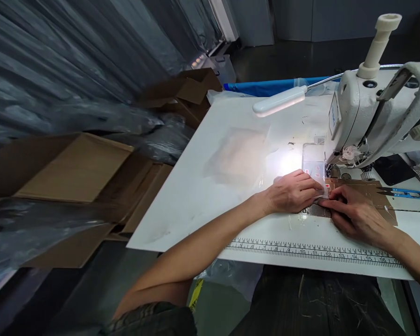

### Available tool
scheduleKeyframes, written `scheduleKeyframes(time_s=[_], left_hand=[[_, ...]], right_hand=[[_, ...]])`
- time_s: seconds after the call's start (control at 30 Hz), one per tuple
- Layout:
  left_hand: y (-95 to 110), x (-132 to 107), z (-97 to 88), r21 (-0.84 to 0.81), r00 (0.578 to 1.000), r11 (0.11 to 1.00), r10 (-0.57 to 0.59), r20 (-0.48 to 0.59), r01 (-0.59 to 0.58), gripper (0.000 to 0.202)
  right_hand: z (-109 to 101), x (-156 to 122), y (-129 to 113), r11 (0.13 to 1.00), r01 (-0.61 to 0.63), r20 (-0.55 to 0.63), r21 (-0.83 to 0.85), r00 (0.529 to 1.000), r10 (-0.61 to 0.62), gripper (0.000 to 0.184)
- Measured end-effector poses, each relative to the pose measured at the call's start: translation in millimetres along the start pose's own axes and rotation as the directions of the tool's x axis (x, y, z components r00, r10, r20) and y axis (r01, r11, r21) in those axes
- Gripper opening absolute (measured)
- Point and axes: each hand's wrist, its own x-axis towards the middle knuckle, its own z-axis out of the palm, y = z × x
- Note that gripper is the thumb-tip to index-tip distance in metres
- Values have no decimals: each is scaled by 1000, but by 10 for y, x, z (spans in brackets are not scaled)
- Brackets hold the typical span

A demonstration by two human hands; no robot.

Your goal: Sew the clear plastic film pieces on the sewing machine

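The left hand [296, 190] lies palm down, fingers together, on a clear plastic piece [313, 164] with red marks, on the table [196, 186] just beside the needle end of the sewing machine [346, 116]; its thumb is hidden, so I cannot tell whether it grips. The right hand [359, 212] curls over a brown board [369, 190], index fingertip at the plastic's near edge; whether it pinches there I cannot tell either. With fingertips so near the presser foot [328, 171], a slip on the slick film could, I judge, bring a finger under the needle, and uneven pressure could skew or pucker the piece. Blue-handled snips [397, 192] lie beyond the right hand. Lettering on the machine's end is too oblique to read; the printed ruler [315, 250] along the table's near edge shows figures, 12 to 15 legible
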Motion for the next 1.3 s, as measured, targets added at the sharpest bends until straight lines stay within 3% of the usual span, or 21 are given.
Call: scheduleKeyframes(time_s=[0.13, 0.23, 0.33, 0.47, 0.83, 0.93, 1.13, 1.3], left_hand=[[0, -4, 7, 9, 998, 999, 40, -47, -40, 21], [-7, -2, 9, 20, 995, 998, 69, -68, -68, 18], [-9, 4, 4, 58, 991, 996, 79, -105, -73, 19], [-2, 2, 0, 82, 984, 994, 82, -159, -70, 20], [-16, -29, 51, 62, 997, 998, 32, -72, -28, 21], [-3, -22, 40, 63, 997, 998, 36, -68, -32, 21], [23, 9, 15, 75, 972, 994, 88, -216, -74, 16], [18, -5, 19, 85, 989, 995, 61, -137, -49, 18]], right_hand=[[-123, 63, 69, 993, 17, 37, 120, 999, -22, 34], [-218, 154, 201, 985, -40, 72, 170, 997, 28, 36], [-210, 213, 320, 992, -125, 96, 33, 988, 121, 39], [-93, 200, 363, 984, -113, 55, -137, 991, 122, 42], [-45, 176, 318, 963, -75, 55, -258, 994, 92, 44], [-45, 160, 313, 968, -67, 37, -242, 996, 78, 43], [-92, 132, 324, 996, 5, -18, -94, 1000, -7, 38], [-78, 136, 329, 998, 18, -49, -52, 999, -20, 36]])
